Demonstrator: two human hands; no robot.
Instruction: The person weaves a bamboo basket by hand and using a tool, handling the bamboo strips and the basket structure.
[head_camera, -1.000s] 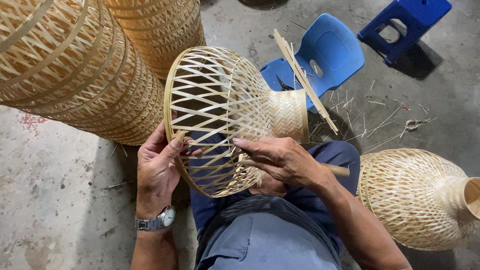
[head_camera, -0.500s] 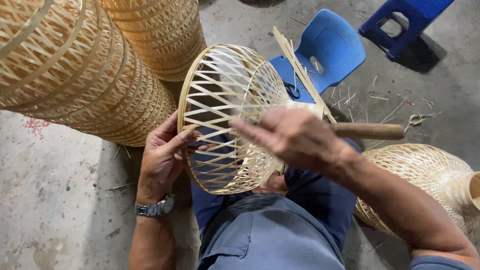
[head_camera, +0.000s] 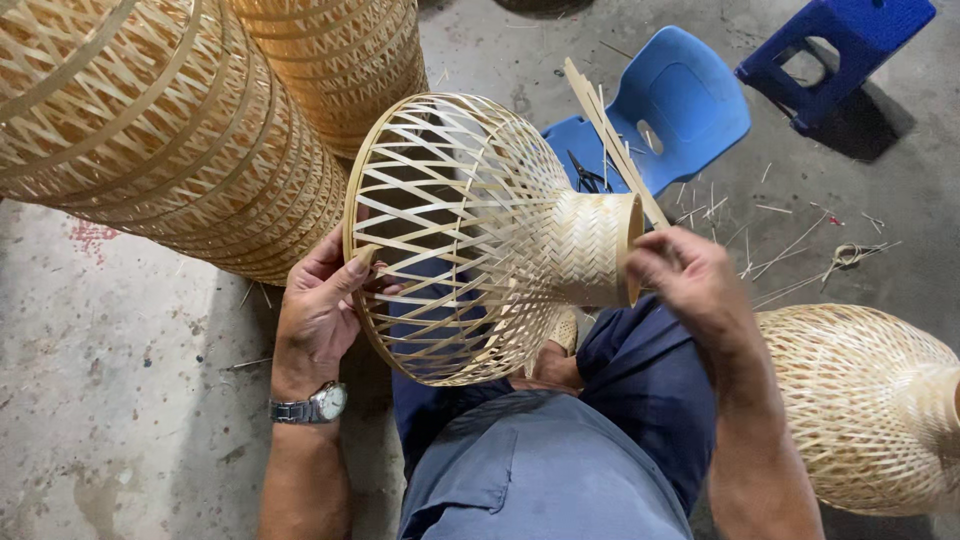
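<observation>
A woven bamboo lampshade (head_camera: 470, 240) rests over my lap, its wide open-lattice mouth to the left and its tight-woven narrow neck (head_camera: 595, 250) to the right. My left hand (head_camera: 320, 310), with a metal watch (head_camera: 322, 403) on the wrist, grips the wide rim from outside, thumb hooked over the edge. My right hand (head_camera: 690, 280) is slightly blurred at the neck's opening, fingers curled and pinching its rim. No tool shows in it.
Big stacked woven shades (head_camera: 150, 120) fill the upper left, and another finished shade (head_camera: 860, 400) lies at my right. A blue plastic chair (head_camera: 690, 110) holds scissors (head_camera: 590, 180) and long bamboo strips (head_camera: 610, 130). A blue stool (head_camera: 850, 40) stands beyond. Bamboo scraps (head_camera: 800, 250) litter the concrete floor.
My right hand, which held a wooden-handled tool across the shade, has moved right to the neck's rim. The tool is out of sight, and the shade has turned slightly.
</observation>
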